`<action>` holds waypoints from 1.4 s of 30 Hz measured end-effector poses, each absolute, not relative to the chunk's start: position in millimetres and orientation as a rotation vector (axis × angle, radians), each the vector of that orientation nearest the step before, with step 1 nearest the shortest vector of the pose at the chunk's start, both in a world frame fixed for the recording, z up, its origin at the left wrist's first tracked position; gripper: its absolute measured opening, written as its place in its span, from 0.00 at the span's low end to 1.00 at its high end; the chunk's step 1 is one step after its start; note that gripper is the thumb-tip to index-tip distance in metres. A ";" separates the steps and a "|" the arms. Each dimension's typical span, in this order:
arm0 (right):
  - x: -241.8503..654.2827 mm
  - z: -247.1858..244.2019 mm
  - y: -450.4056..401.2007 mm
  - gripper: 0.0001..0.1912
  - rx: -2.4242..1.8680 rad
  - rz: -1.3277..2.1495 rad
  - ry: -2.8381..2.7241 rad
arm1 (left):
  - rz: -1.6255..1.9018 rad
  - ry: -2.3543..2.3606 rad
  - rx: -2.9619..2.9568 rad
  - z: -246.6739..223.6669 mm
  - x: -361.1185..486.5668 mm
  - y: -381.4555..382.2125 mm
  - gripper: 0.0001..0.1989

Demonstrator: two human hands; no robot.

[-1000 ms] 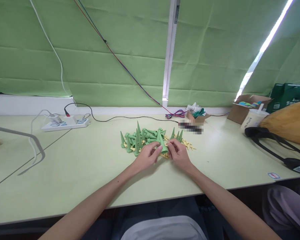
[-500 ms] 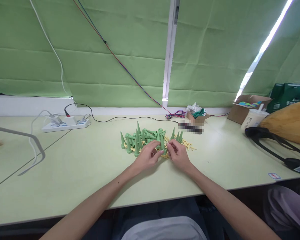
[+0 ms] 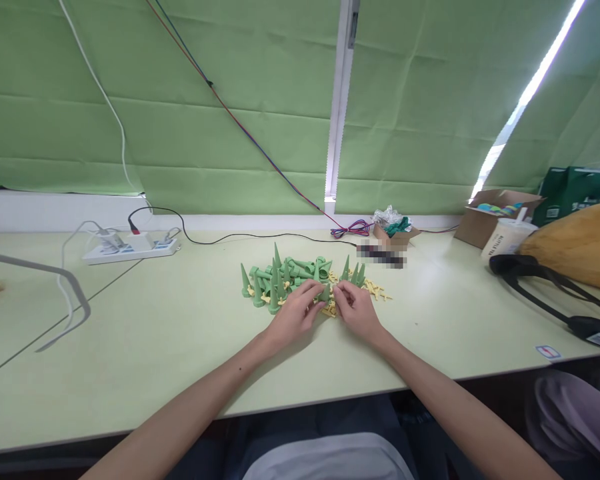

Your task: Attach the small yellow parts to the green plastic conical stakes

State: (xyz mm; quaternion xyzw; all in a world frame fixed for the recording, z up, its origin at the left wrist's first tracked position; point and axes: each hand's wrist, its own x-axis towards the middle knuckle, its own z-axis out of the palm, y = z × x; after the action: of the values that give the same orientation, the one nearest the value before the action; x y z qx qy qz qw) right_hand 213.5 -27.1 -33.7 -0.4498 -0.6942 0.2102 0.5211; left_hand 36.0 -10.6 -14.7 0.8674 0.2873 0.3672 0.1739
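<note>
My left hand [image 3: 296, 313] is closed on a green plastic spike [image 3: 326, 294], a hollow cone with a pointed tip, between thumb and fingers. Close on its right, my right hand [image 3: 359, 311] is pinched; whatever lies between its fingertips is too small or hidden to make out. Behind my left hand is a heap of green spikes [image 3: 295, 269], some lying and some upright. A few upright green spikes [image 3: 355, 272] stand beyond my right hand. Small yellow plastic pieces [image 3: 377, 291] are scattered beside and beneath my hands.
A white power strip [image 3: 133, 251] lies at the back left, with a black cable running along the table [image 3: 180, 347]. At the back are a small box [image 3: 396, 235] and bundled wires [image 3: 353, 229]. On the right are a drink cup [image 3: 509, 239], a cardboard box [image 3: 473, 223] and a black strapped object [image 3: 540, 303].
The spike in my left hand has gone from upright and tall in view to tilted, with less of it showing. My right hand has barely moved.
</note>
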 end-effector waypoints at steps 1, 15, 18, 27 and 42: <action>213.2 -33.3 -27.4 0.15 -1.077 0.512 -1.658 | 1.041 0.817 2.472 -14.6 36.3 -10.9 0.09; 208.8 -26.7 -31.2 0.20 -1.079 0.571 -1.669 | 1.114 0.876 2.377 -12.1 37.3 -13.1 0.11; 209.2 -27.3 -31.3 0.20 -1.067 0.575 -1.635 | 1.139 0.884 2.317 -11.7 38.5 -14.8 0.12; 211.8 -28.7 -30.8 0.17 -0.975 0.633 -1.469 | 1.107 0.957 2.106 -2.4 38.2 -16.3 0.19; 213.3 -27.6 -33.8 0.16 -0.969 0.646 -1.573 | 0.861 0.948 2.089 0.3 38.2 -17.1 0.23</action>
State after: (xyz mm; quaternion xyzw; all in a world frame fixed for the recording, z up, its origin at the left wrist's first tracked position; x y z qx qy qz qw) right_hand 213.3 -33.8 -27.6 -0.4109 -0.6668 0.2736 0.5582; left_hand 38.2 -17.1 0.3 0.8023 0.3640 0.3305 0.3387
